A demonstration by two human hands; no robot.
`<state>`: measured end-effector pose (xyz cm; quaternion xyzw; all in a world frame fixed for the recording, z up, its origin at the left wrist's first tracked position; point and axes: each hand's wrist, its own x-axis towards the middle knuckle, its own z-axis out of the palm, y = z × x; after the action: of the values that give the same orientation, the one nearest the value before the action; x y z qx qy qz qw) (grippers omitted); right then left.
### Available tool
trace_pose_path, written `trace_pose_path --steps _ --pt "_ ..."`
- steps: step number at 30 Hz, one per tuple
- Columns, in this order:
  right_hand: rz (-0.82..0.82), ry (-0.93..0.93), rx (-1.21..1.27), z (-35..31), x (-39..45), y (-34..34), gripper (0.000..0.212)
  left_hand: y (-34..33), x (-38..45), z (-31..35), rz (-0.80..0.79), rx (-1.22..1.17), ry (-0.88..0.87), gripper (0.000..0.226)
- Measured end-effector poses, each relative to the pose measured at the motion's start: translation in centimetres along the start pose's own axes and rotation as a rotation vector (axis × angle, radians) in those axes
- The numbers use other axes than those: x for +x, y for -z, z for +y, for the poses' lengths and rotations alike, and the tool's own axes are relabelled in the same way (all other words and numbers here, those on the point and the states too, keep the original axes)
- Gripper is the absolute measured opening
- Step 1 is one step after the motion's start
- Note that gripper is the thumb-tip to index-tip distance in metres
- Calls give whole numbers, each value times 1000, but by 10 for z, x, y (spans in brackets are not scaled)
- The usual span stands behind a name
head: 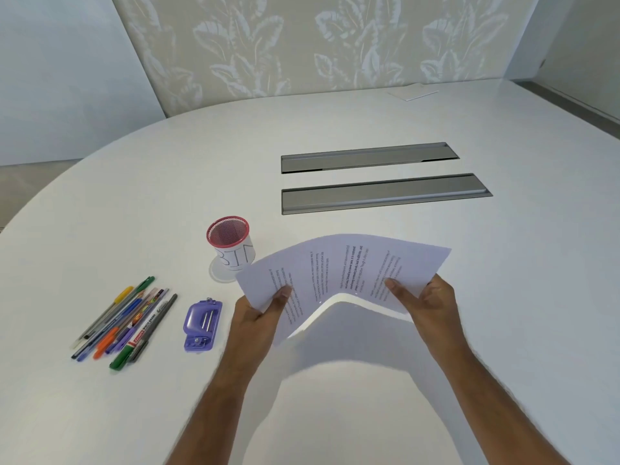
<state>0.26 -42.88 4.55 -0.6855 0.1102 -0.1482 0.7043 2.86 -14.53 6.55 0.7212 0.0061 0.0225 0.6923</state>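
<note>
The left hand (258,317) pinches the near left corner of a printed sheet of paper (342,273), thumb on top, and the right hand (426,303) grips its right edge the same way, so the sheet hangs bowed between them above the white worktop (503,297), its middle arched up. The lines of print run sideways to the viewer and are too small to read. Just beyond the left hand stands a red-rimmed mesh cup (229,243) with a white wrap hand-lettered "BIN"; the sheet's far left corner overlaps it in view. To the left of that hand lies a purple hole punch (201,325), and further left a bundle of pens (124,320), one marker seemingly labelled "WHITE BOARD". Well beyond both hands two grey cover plates (382,193) sit flush in the worktop. Right of the right hand the surface runs bare to its curved edge, with a flat white card (412,94) near the far rim.
</note>
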Motion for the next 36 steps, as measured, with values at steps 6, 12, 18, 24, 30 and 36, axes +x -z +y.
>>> trace_pose_path --steps 6,12,18,24,30,36 --pt "98 49 -85 -19 13 1 34 2 3 13 35 -136 -14 27" --pt "150 -107 43 -21 21 -10 69 0 7 20 -35 -284 -26 33" --pt "-40 -122 444 -12 17 -37 63 -6 7 20 -105 -410 -13 33" --pt "-152 -127 686 -15 10 -48 38 -14 3 13 -132 -490 18 40" --pt "-35 -17 496 -25 17 -34 29 0 12 3 -110 -504 28 42" --pt "67 130 257 -36 19 -23 32 16 21 0 -239 -315 84 46"
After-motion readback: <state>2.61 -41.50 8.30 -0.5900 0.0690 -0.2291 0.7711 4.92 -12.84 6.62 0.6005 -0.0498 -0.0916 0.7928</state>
